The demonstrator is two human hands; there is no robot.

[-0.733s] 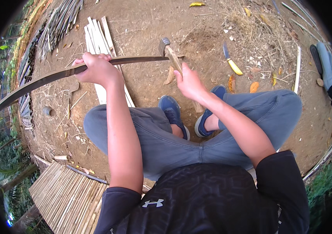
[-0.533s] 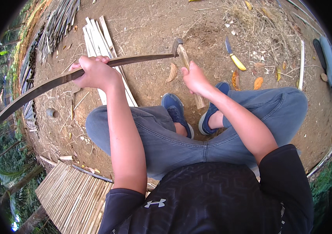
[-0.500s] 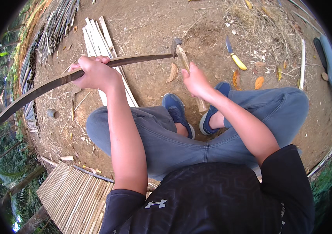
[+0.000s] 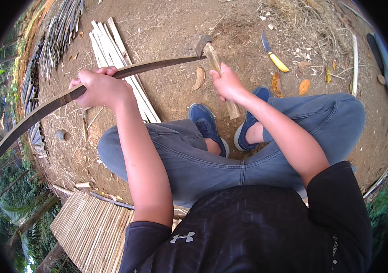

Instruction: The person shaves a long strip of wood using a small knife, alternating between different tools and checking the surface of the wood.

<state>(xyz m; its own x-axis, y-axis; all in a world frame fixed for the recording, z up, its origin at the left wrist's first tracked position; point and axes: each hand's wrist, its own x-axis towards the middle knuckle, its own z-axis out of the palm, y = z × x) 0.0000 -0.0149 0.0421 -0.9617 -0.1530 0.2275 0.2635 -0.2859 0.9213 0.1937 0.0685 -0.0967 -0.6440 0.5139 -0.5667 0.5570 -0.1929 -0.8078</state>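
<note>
My left hand (image 4: 102, 88) is wrapped round a long, dark brown bamboo strip (image 4: 157, 63), which runs past it to the far left edge of the view. The strip's other end reaches the head of a wooden-handled hammer (image 4: 213, 58); whether the two touch I cannot tell. That hammer's handle is in the closed fingers of my right hand (image 4: 228, 84), with the dark metal head upward and the handle's butt hanging below my palm, above my shoes (image 4: 203, 123).
Pale split bamboo slats (image 4: 123, 63) lie on the dirt beyond my left knee. A yellow-handled knife (image 4: 276, 60) rests at the far right, near dry leaves (image 4: 303, 86) and straw. At lower left is a bamboo slat platform (image 4: 89, 227); a pile of thin poles (image 4: 62, 36) lies farther off.
My left hand has shifted slightly left with the bamboo strip. My right hand keeps its hold on the hammer, close to the strip's end. The whole view has tilted a little.
</note>
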